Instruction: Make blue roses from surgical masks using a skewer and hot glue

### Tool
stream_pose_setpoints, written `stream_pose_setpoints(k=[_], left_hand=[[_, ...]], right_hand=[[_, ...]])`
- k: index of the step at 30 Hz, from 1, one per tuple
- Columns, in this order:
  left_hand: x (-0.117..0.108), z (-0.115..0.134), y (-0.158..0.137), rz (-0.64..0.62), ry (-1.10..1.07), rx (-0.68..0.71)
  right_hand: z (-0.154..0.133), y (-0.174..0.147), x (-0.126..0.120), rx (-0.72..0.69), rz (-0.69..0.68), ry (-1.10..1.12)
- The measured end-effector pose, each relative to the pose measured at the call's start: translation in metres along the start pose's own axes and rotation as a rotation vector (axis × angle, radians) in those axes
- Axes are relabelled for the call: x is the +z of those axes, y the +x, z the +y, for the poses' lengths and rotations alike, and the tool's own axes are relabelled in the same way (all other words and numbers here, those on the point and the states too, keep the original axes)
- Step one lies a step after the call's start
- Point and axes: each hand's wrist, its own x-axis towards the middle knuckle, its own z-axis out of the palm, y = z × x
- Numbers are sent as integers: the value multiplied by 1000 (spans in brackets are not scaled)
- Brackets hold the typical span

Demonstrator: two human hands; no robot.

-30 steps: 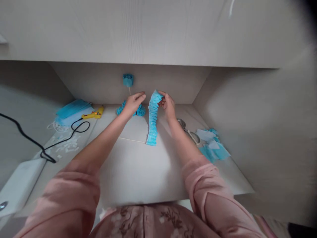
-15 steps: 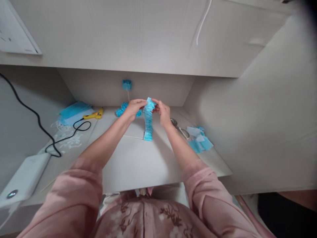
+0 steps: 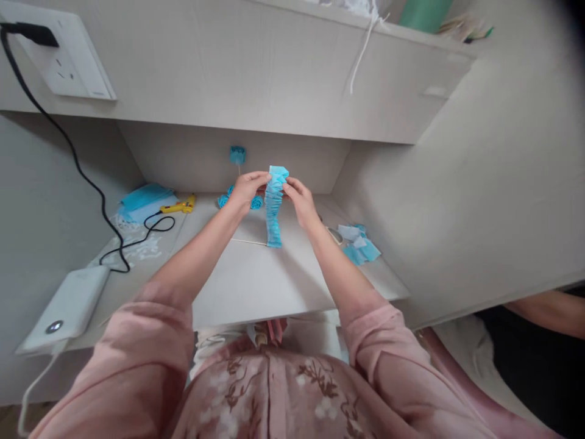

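- Left hand point(image 3: 247, 188): fingers pinching a ruffled blue strip point(image 3: 273, 212) near its top.
- Right hand point(image 3: 301, 200): fingers gripping the opposite edge.
- A stick point(image 3: 249, 242) meets the strip's lower end.

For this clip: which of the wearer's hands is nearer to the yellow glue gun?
Left. The left hand is just right of the yellow glue gun; the right hand is farther right, beyond the pleated blue strip.

The strip point(image 3: 273, 212) is blue, the shirt point(image 3: 284, 393) flowered pink.
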Motion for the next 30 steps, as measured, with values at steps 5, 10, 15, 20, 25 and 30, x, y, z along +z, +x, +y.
stream_pose_setpoints(k=[5, 10, 15, 20, 25, 30], left_hand=[[-29, 4, -10, -35, 104, 164], [-73, -38, -37, -56, 471, 149], [-71, -86, -73, -419, 1166, 103], [-55, -95, -83, -526, 1298, 120], [-58, -74, -102, -717, 1253, 114], [-70, -56, -138, -846, 1138, 141]], right_hand=[[-21, 8, 4, -129, 44, -219], [-46, 15, -7, -216, 8, -283], [-71, 8, -11, -271, -4, -337], [-100, -12, -16, -274, -9, -302], [-120, -22, -36, -231, 31, -261], [-80, -1, -51, -107, 111, -303]])
